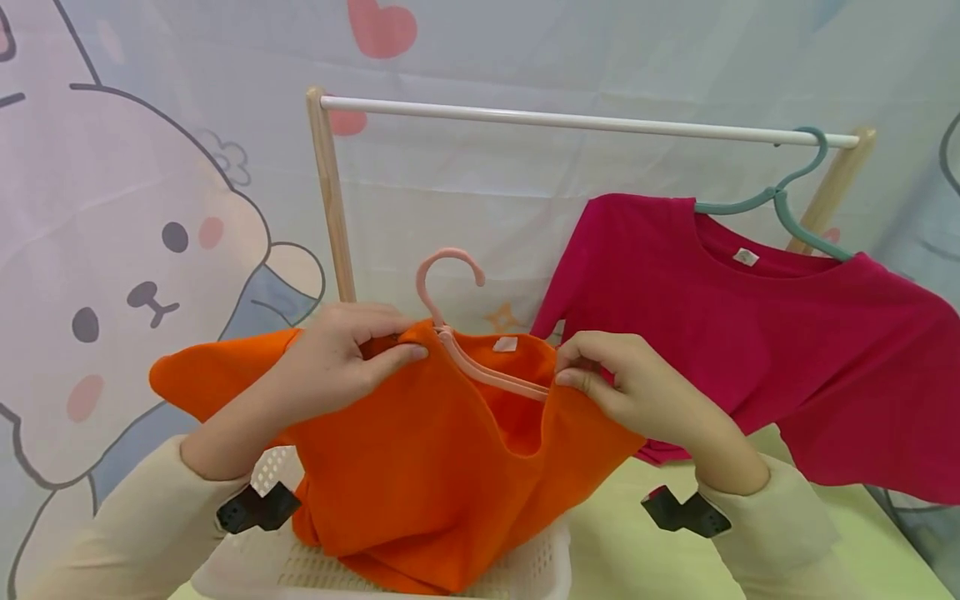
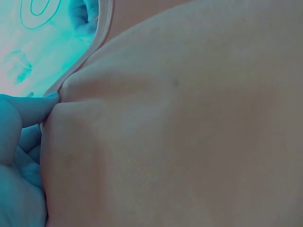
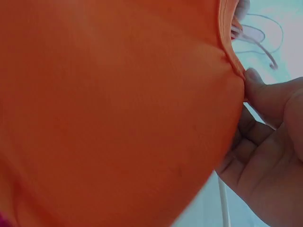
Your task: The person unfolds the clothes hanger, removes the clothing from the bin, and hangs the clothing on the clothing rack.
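Note:
An orange shirt (image 1: 420, 467) hangs between both hands in the head view, its lower part over a white basket. My left hand (image 1: 337, 358) pinches it at the left of the neckline, thumb in front. On the other side, my right hand (image 1: 637, 379) pinches the neckline between thumb and fingers; the right wrist view shows this thumb (image 3: 255, 80) on the collar edge. A pink hanger (image 1: 495, 379) sits inside the neck opening, its hook standing up free beside my left hand. The hanger's ends are hidden by the cloth. In the left wrist view, the shirt (image 2: 165, 118) looks brownish.
Behind stands a rack with a white rail (image 1: 562, 121) and wooden posts. A magenta shirt (image 1: 675, 317) hangs at its right end on a teal hanger (image 1: 798, 217). Below the orange shirt, the white basket (image 1: 555, 567) rests on a pale green table surface (image 1: 637, 533).

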A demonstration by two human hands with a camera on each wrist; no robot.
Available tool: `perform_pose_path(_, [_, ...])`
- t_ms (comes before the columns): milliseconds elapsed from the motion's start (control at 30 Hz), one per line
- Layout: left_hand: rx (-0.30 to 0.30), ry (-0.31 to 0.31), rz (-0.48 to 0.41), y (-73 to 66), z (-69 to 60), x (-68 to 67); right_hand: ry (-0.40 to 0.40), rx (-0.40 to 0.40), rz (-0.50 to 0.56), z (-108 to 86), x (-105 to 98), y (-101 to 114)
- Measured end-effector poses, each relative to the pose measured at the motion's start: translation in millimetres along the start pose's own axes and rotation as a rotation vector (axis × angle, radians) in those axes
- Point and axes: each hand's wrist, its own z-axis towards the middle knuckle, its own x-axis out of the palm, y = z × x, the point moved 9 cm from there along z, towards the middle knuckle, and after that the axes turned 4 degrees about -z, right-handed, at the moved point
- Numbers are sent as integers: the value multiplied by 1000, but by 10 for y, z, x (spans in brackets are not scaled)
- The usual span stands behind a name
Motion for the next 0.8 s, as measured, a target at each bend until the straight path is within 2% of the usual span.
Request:
perform_pose_path(400, [16, -42, 40, -25, 25, 155, -102, 22, 58, 185, 287, 111])
perform_pose_path(667, [5, -71, 38, 11, -12, 134, -95, 189, 60, 148, 389, -3])
perform_pose_path(800, [9, -91, 49, 13, -28, 118, -84, 206, 14, 117, 424, -14])
